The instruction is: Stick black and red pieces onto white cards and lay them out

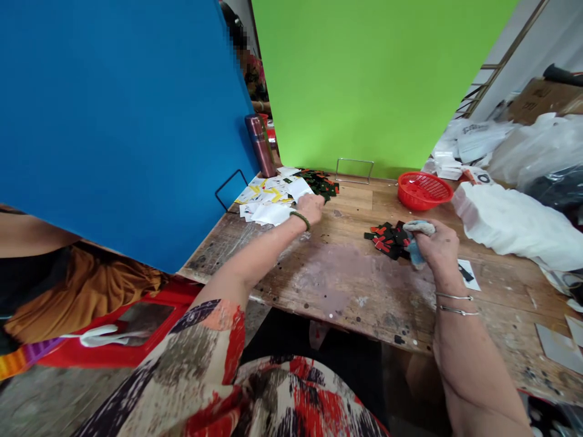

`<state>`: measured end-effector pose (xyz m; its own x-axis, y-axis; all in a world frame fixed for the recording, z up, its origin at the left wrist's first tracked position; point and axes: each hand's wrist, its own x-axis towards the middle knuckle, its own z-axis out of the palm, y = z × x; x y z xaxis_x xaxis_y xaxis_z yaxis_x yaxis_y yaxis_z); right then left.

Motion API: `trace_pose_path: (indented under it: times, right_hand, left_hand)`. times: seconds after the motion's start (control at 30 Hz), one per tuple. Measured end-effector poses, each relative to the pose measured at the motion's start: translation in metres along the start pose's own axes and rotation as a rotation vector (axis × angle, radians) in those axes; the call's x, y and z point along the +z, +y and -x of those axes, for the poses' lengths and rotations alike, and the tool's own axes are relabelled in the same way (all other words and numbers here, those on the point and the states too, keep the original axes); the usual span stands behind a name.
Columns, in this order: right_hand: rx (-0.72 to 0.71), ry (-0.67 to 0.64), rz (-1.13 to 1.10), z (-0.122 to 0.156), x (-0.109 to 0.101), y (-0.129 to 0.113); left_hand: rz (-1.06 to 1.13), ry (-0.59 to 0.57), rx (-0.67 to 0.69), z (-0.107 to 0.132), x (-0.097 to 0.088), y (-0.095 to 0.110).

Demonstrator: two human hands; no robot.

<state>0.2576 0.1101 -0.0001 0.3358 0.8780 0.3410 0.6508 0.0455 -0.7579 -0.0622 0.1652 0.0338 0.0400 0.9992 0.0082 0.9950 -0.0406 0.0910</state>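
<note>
White cards (268,213), where do they lie?

At the far left of the wooden table (346,279), in a loose heap just right of the blue board (113,121), with yellow-printed ones mixed in behind.

And the left hand (312,209)?

Stretched out to the heap's right edge, fingers bent down onto the cards. Whether it pinches one I cannot tell. A green band sits on the wrist.

What stands behind it?

A dark pink flask (260,145), upright in the gap between the blue board and the green board (364,79).

Further right?

A small pile of black and red pieces (387,240) on the table, touching a cloth (419,226), grey and blue.

Who has the cloth?

The right hand (439,246), closed round it, knuckles up, just right of the pile. Two thin bangles ring the wrist.

Beyond that?

A red basket (416,203) near the green board's foot, then white bags (514,224) piled along the right edge.
</note>
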Motion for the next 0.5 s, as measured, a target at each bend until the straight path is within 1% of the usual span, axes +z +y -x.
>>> trace_pose_path:
  times: [0.07, 0.1, 0.17, 0.23, 0.33, 0.4, 0.47, 0.5]
  right_hand:
    - [-0.08, 0.031, 0.111, -0.001, -0.002, 0.005]
    - [-0.127, 0.05, 0.131, -0.001, -0.002, 0.005]
    - [-0.194, 0.084, 0.118, 0.001, 0.0, 0.002]
    - [-0.198, 0.089, 0.059, 0.005, 0.002, -0.005]
    - [-0.197, 0.004, -0.055, 0.014, 0.01, -0.017]
    - [-0.262, -0.086, -0.12, 0.023, 0.017, -0.023]
    - [-0.36, -0.146, -0.163, 0.032, 0.027, -0.03]
    - [-0.404, -0.159, -0.175, 0.037, 0.031, -0.033]
  left_hand:
    - [-0.04, -0.016, -0.046, -0.006, -0.003, -0.024]
    - [-0.034, -0.022, -0.049, -0.009, -0.002, -0.032]
    - [-0.027, -0.037, -0.047, -0.013, 0.001, -0.04]
    - [-0.01, -0.044, -0.033, -0.017, 0.002, -0.041]
    - [0.027, -0.035, 0.018, -0.018, 0.0, -0.033]
    - [0.093, -0.008, 0.09, -0.012, 0.001, -0.019]
    - [0.286, 0.011, 0.224, 0.001, 0.007, 0.004]
    - [0.454, 0.014, 0.316, 0.009, 0.012, 0.018]
